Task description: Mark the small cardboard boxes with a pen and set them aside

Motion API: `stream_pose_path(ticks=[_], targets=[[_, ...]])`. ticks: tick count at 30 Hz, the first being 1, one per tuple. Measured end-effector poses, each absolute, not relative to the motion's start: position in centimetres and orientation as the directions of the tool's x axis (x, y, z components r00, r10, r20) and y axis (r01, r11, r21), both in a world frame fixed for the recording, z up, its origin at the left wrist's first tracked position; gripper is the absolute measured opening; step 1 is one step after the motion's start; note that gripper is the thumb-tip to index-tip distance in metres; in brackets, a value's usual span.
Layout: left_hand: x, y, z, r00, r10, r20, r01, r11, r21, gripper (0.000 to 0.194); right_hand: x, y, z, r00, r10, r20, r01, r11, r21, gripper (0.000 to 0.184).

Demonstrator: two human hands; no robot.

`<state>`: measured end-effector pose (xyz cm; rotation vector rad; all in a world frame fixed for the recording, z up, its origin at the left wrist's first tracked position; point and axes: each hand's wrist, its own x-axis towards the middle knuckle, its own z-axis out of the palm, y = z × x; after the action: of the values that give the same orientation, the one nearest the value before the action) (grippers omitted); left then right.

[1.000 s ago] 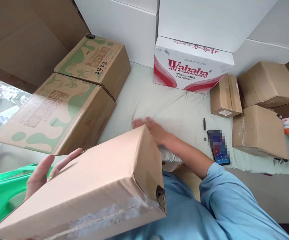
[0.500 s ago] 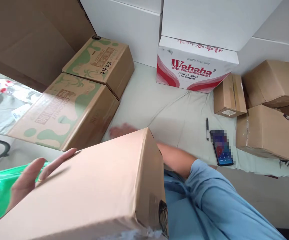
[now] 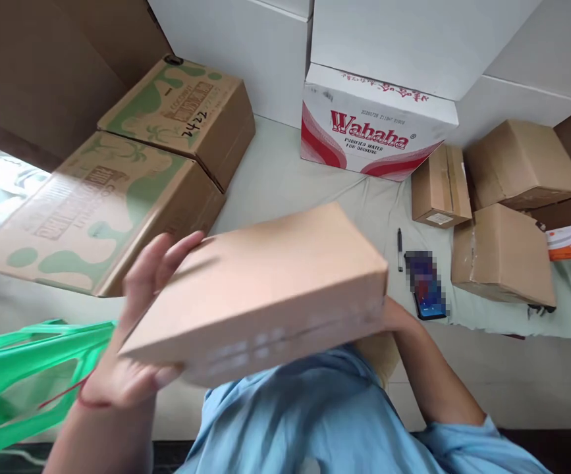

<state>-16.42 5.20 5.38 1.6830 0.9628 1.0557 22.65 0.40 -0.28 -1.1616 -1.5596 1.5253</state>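
A plain brown cardboard box [image 3: 275,263], tilted, is held up in front of my body. My left hand [image 3: 141,316] grips its left end, fingers over the far top edge and thumb at the near lower side; a red string circles that wrist. My right hand [image 3: 391,315] reaches in behind the box's right end; its fingers are hidden there. Pale marks or tape, blurred, run along the near side of the box. A green plastic bag or basket [image 3: 33,382] with handle-like openings lies beside my left wrist.
Two printed coconut cartons [image 3: 137,217] stand at left on a pale cloth-covered surface [image 3: 275,171]. A white and red Wahaha water carton [image 3: 374,131] is at the back. Several brown boxes [image 3: 507,250] sit at right, near a phone [image 3: 428,289] and a black pen [image 3: 400,250].
The cardboard box has moved up and right and turned, showing its long near side. My left hand moved with it. My right hand drew back from over the cloth to the box's right end.
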Motion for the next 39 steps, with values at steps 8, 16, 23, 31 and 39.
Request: stream_pose_path(ticks=[8, 16, 23, 31, 39], targets=[[-5.7, 8.8, 4.6, 0.379, 0.918, -0.120, 0.083, 0.095, 0.992, 0.094, 27.1, -4.2, -0.6, 0.298, 0.953, 0.048, 0.067, 0.029, -0.997, 0.089], [-4.4, 6.2, 5.7, 0.176, 0.984, 0.027, -0.214, 0.012, 0.977, 0.057, 26.7, -0.9, -1.2, 0.487, 0.866, -0.116, -0.119, -0.065, -0.991, 0.061], [-5.3, 5.8, 4.7, 0.247, 0.969, -0.016, -0.142, 0.053, 0.988, 0.058, 26.2, -1.5, -1.9, 0.517, 0.850, -0.098, -0.131, -0.035, -0.991, 0.050], [-5.3, 6.3, 3.3, 0.266, 0.942, -0.207, -0.218, 0.268, 0.939, 0.075, 25.5, -3.7, -0.7, 0.499, 0.865, 0.056, -0.089, 0.115, -0.989, 0.045], [-5.1, 6.3, 2.3, 0.086, 0.934, -0.346, -0.315, 0.355, 0.880, 0.071, 24.2, -4.7, 2.1, 0.258, 0.944, 0.206, 0.093, 0.188, -0.978, 0.054]])
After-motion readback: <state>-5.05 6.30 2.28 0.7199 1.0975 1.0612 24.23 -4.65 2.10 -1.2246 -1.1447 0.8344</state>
